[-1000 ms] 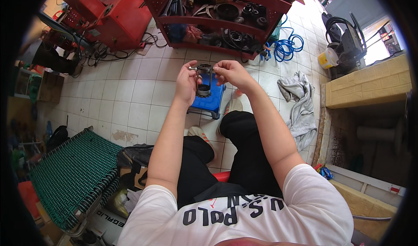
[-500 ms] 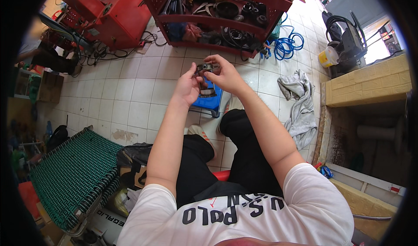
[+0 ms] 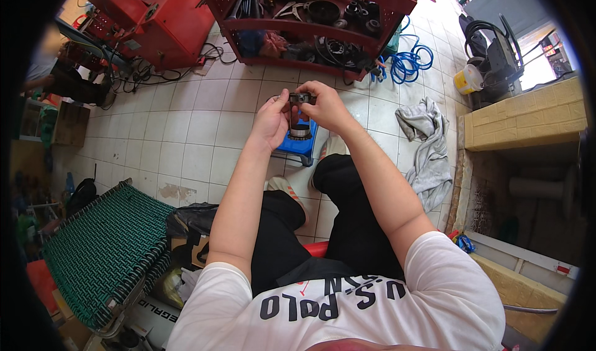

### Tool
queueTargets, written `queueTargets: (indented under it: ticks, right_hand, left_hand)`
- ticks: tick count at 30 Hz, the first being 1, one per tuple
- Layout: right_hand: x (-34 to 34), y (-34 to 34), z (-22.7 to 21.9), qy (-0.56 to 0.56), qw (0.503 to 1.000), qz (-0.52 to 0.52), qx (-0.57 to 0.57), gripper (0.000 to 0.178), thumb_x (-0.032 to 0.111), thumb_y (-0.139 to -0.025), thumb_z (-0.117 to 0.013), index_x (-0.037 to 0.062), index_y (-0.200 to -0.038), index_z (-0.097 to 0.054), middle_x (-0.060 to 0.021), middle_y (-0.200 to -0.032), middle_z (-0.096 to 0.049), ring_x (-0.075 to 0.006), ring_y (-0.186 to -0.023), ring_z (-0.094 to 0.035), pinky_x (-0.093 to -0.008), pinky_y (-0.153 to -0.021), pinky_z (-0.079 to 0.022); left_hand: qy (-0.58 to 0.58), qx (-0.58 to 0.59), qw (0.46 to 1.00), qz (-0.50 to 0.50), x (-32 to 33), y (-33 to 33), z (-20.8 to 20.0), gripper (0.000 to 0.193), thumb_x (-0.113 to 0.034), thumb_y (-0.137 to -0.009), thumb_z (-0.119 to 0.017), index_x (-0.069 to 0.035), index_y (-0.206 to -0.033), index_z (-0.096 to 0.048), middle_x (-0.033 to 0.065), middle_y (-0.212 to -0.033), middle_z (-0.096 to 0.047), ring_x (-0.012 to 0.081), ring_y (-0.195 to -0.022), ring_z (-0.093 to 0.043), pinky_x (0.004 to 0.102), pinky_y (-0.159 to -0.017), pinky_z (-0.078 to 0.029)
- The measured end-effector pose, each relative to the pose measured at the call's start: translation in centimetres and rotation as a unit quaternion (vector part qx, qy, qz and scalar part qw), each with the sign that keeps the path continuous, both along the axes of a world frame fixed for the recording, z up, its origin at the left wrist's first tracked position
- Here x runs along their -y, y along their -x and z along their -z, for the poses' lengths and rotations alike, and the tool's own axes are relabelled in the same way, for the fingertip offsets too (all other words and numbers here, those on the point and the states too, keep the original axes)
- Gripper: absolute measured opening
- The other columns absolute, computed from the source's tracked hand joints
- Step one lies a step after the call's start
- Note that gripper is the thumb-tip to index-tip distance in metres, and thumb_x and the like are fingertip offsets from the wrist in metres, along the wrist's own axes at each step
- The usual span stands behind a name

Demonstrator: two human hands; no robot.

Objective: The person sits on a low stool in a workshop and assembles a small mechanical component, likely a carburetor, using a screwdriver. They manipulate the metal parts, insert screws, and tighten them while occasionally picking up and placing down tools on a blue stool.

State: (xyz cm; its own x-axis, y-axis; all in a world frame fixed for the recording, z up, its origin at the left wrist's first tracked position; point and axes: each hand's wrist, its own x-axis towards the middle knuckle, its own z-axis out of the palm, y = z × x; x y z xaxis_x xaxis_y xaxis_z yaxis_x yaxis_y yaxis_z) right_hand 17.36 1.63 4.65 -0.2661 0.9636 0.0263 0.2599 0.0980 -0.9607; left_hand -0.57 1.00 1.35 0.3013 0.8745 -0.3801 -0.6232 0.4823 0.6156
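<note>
A small dark-grey metal machine part (image 3: 300, 98) is held up in front of me over a low blue plastic stool (image 3: 304, 149). My left hand (image 3: 272, 120) grips its left side, thumb uppermost. On the other side my right hand (image 3: 326, 107) is closed round the part, fingers bent over its top edge. The part's underside is partly hidden by my fingers. Just below, a round metal ring (image 3: 300, 132) with a notched lower edge appears over the stool top; I cannot tell whether it rests there or joins the held part.
Ahead stands a red tool cart (image 3: 292, 25) with metal parts on its shelves. A coiled blue hose (image 3: 406, 65) and a grey cloth (image 3: 428, 149) lie on the tiled floor at right. A green woven seat (image 3: 105, 245) is at left. Another person (image 3: 77, 81) is at far left.
The held part has been turned and shifted slightly right, and both hands have adjusted round it. The ring below now shows more squarely. At far left, the other person has moved.
</note>
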Motion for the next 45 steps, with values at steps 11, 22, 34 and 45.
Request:
queueTargets:
  ticks: [11, 22, 34, 45]
  right_hand:
    - [0.0, -0.6, -0.5, -0.017, 1.0, -0.012, 0.016, 0.031, -0.007, -0.085, -0.064, -0.0027, -0.115, -0.066, -0.0077, -0.088, -0.069, -0.0119, -0.07, -0.068, -0.028, -0.062, -0.056]
    - [-0.2, -0.9, -1.1, 0.032, 0.999, 0.007, 0.012, 0.023, 0.001, -0.086, -0.068, -0.0029, -0.109, -0.069, -0.0098, -0.081, -0.074, -0.015, -0.066, -0.072, -0.0289, -0.057, -0.053]
    - [-0.1, -0.8, -1.0, 0.005, 0.999, 0.012, 0.037, 0.025, 0.003, -0.088, -0.071, -0.0045, -0.112, -0.07, -0.0092, -0.082, -0.072, -0.0122, -0.066, -0.069, -0.0283, -0.059, -0.055]
    - [-0.6, -1.0, -0.2, -0.027, 0.998, 0.022, 0.048, 0.022, 0.006, -0.088, -0.073, -0.0031, -0.108, -0.07, -0.0076, -0.076, -0.071, -0.012, -0.063, -0.069, -0.0279, -0.057, -0.053]
  left_hand:
    - [0.009, 0.02, 1.0, 0.015, 0.3, -0.4, 0.4, 0.027, -0.035, -0.104, -0.063, -0.008, -0.109, -0.063, 0.005, -0.103, -0.068, 0.0186, -0.097, -0.065, 0.0379, -0.09, -0.054]
    - [-0.013, -0.062, 0.995, -0.077, 1.0, -1.7, -0.2, 0.017, -0.022, -0.104, -0.064, -0.007, -0.113, -0.063, 0.0049, -0.105, -0.07, 0.0162, -0.098, -0.067, 0.0351, -0.089, -0.057]
    - [-0.009, -0.063, 0.99, -0.129, 1.3, -2.3, -0.7, 0.023, -0.027, -0.102, -0.068, -0.012, -0.117, -0.06, 0.0039, -0.109, -0.068, 0.0179, -0.1, -0.067, 0.0375, -0.085, -0.057]
    - [0.009, -0.063, 0.988, -0.144, 1.2, -2.4, 0.2, 0.021, -0.028, -0.102, -0.068, -0.017, -0.117, -0.06, 0.0012, -0.11, -0.07, 0.0165, -0.099, -0.067, 0.0407, -0.082, -0.054]
